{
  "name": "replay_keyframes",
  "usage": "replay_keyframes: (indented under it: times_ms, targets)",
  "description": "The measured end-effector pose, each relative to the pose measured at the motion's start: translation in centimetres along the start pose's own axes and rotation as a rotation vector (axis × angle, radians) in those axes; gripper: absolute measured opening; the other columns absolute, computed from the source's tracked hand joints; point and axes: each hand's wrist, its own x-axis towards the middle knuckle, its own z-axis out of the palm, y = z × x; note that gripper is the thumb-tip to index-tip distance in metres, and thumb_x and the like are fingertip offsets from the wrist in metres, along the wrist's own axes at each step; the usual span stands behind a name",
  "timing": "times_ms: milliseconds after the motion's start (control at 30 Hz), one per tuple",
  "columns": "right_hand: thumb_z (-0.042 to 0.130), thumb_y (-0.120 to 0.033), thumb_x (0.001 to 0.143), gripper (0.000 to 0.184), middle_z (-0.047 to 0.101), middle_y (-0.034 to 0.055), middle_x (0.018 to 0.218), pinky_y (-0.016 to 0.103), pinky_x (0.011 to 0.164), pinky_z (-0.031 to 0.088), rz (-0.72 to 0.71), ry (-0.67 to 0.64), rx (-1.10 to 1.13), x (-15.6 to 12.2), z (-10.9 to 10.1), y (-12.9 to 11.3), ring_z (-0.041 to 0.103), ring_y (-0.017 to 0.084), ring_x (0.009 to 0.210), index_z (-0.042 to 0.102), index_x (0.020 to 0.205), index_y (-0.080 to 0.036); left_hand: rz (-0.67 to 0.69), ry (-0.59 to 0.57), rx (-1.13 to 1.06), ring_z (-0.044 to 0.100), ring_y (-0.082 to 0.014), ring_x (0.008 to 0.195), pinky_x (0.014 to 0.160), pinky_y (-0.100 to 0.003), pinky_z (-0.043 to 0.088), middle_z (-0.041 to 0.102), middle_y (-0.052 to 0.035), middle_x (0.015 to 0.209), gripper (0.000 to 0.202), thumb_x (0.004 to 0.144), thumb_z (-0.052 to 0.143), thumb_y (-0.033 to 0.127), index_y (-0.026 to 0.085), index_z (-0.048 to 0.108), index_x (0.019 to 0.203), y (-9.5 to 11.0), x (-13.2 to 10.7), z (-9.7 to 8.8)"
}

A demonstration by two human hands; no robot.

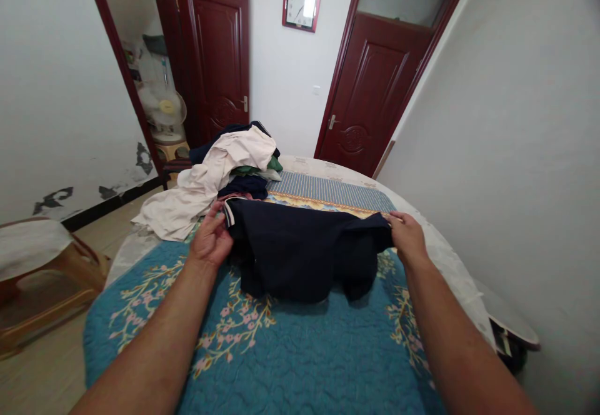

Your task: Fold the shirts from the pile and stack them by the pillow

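A dark navy garment with a white-trimmed edge is stretched between my two hands above a teal floral quilt. My left hand grips its left end near the white trim. My right hand pinches its right end. The garment's lower part sags onto the quilt. Behind it lies a heap of clothes: a cream garment on top, with dark blue and green pieces under it.
The bed runs up to a white wall on the right. Two dark red doors and a wall clock stand at the far end. A fan shows through the left doorway. A wooden chair stands at the left.
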Motion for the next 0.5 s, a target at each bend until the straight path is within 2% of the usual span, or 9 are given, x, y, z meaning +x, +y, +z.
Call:
replay_keyframes:
  times_ms: [67,133,200,233,300,333,400,500]
  targets:
    - [0.059,-0.037,0.082,0.042,0.072,0.0197,0.118,0.052,0.107,0.044,-0.111,0.077,-0.199,-0.7,1.3,-0.1,0.061,0.034,0.120,0.073,0.113,-0.012,-0.025,-0.004,0.063,0.071,-0.0173,0.105,0.095,-0.032,0.058,0.072,-0.0048,0.120,0.053,0.072,0.078,0.010,0.024,0.063,0.121,-1.2,0.0,0.1]
    - [0.053,-0.037,0.088,0.044,0.069,0.0189,0.125,0.049,0.109,0.043,-0.238,-0.020,-0.349,-3.3,2.7,-0.6,0.061,0.032,0.120,0.070,0.122,-0.013,-0.054,0.031,0.135,0.069,-0.0186,0.110,0.098,-0.033,0.056,0.070,-0.0064,0.125,0.063,0.068,0.078,0.007,0.025,0.061,0.127,-2.2,-0.1,0.2]
    - [0.055,-0.041,0.092,0.048,0.071,0.0149,0.120,0.042,0.098,0.050,-0.286,-0.283,-0.386,-7.0,4.1,-1.4,0.067,0.027,0.104,0.065,0.132,-0.017,-0.075,0.039,0.219,0.069,-0.0192,0.111,0.098,-0.033,0.056,0.070,-0.0069,0.125,0.071,0.066,0.078,0.006,0.026,0.060,0.132,-2.8,-0.2,0.2]
    - [0.060,-0.045,0.091,0.056,0.070,0.0136,0.121,0.039,0.093,0.052,-0.277,-0.423,-0.405,-9.0,4.7,-1.8,0.069,0.025,0.098,0.059,0.141,-0.019,-0.090,0.036,0.263,0.071,-0.0196,0.108,0.096,-0.033,0.056,0.072,-0.0069,0.121,0.073,0.065,0.078,0.007,0.025,0.059,0.133,-3.0,-0.2,0.2]
    - [0.070,-0.047,0.086,0.075,0.068,0.0134,0.126,0.038,0.091,0.052,-0.294,-0.633,-0.505,-12.4,6.1,-2.7,0.069,0.027,0.102,0.048,0.154,-0.025,-0.138,0.036,0.345,0.073,-0.0204,0.097,0.089,-0.033,0.058,0.076,-0.0066,0.109,0.070,0.064,0.080,0.011,0.022,0.062,0.130,-3.3,-0.2,0.0]
    - [0.071,-0.045,0.086,0.074,0.069,0.0131,0.125,0.039,0.092,0.051,-0.293,-0.691,-0.559,-13.6,6.6,-3.0,0.069,0.028,0.105,0.047,0.154,-0.026,-0.169,0.035,0.377,0.074,-0.0206,0.091,0.085,-0.033,0.059,0.077,-0.0062,0.102,0.064,0.063,0.081,0.014,0.020,0.065,0.125,-3.4,-0.2,-0.2]
    - [0.064,-0.037,0.091,0.055,0.072,0.0116,0.120,0.039,0.095,0.049,-0.280,-0.760,-0.579,-14.6,7.5,-3.4,0.068,0.029,0.109,0.059,0.145,-0.027,-0.227,0.027,0.412,0.073,-0.0203,0.083,0.077,-0.030,0.059,0.078,-0.0057,0.092,0.049,0.063,0.082,0.018,0.016,0.070,0.110,-3.5,-0.1,-0.4]
    - [0.058,-0.029,0.093,0.025,0.076,0.0071,0.104,0.036,0.093,0.050,-0.164,-0.859,-0.300,-12.9,8.0,-3.6,0.070,0.024,0.100,0.076,0.110,-0.024,-0.233,0.007,0.383,0.071,-0.0171,0.074,0.070,-0.026,0.058,0.076,-0.0037,0.082,0.033,0.063,0.082,0.021,0.015,0.071,0.094,-3.4,0.0,-0.7]
